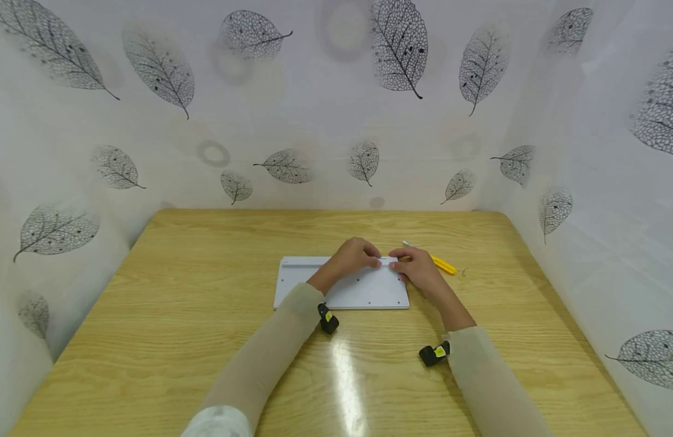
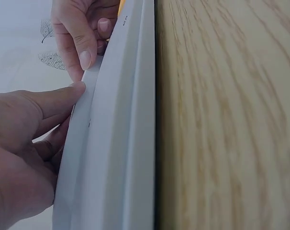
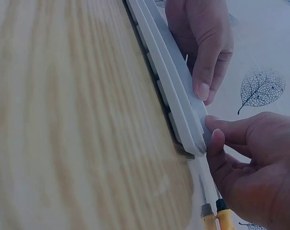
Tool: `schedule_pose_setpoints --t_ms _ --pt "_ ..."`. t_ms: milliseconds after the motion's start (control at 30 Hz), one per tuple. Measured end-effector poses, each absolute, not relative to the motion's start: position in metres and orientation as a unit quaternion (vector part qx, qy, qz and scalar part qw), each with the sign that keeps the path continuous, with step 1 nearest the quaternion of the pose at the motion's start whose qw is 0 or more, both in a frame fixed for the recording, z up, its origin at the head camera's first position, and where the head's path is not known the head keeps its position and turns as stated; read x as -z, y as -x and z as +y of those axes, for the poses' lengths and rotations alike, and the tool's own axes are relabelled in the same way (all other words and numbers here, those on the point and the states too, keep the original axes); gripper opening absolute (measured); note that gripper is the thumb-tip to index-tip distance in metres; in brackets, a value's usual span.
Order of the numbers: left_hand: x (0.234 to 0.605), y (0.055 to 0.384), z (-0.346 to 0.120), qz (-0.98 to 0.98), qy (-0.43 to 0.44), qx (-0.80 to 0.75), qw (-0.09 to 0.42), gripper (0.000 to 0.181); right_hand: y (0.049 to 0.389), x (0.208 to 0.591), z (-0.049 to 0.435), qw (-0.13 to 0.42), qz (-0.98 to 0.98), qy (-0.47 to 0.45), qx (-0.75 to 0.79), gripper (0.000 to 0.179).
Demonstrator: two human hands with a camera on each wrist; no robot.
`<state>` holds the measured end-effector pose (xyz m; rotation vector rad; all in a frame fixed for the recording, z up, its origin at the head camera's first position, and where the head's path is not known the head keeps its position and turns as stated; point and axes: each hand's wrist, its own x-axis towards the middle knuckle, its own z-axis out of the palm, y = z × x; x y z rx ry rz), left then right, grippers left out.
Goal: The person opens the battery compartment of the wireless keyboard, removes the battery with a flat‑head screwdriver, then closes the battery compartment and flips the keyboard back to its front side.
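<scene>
A white keyboard point(image 1: 341, 295) lies face down on the table, its keys point(image 3: 162, 92) turned to the tabletop in the right wrist view. Small dark screw holes dot its underside, and a raised strip runs along the far edge. My left hand point(image 1: 351, 257) pinches that far edge with thumb and fingers, right of the middle. Close beside it, my right hand point(image 1: 422, 271) pinches the same edge by the far right corner. The left wrist view shows both thumbs on the raised strip point(image 2: 78, 139), with the fingers partly hidden behind it.
Just beyond the right hand lies a yellow-handled tool point(image 1: 443, 264) with a pale tip. In the right wrist view two yellow handles point(image 3: 225, 218) show beside the keyboard's end. Small dark bits point(image 1: 463, 272) lie nearby. A leaf-patterned curtain point(image 1: 325, 109) surrounds the wooden table point(image 1: 150, 340).
</scene>
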<state>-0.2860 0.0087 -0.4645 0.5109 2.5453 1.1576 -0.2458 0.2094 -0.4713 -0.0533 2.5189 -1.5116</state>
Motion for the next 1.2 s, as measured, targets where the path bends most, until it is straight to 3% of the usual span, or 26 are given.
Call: schedule_pose_setpoints --t_ms 1200 --pt "0.4623 0.2872 0.0097 0.877 -0.176 -0.413 0.170 0.014 0.2469 0.4680 0.2119 0.108 0.846 0.027 0.521 0.028"
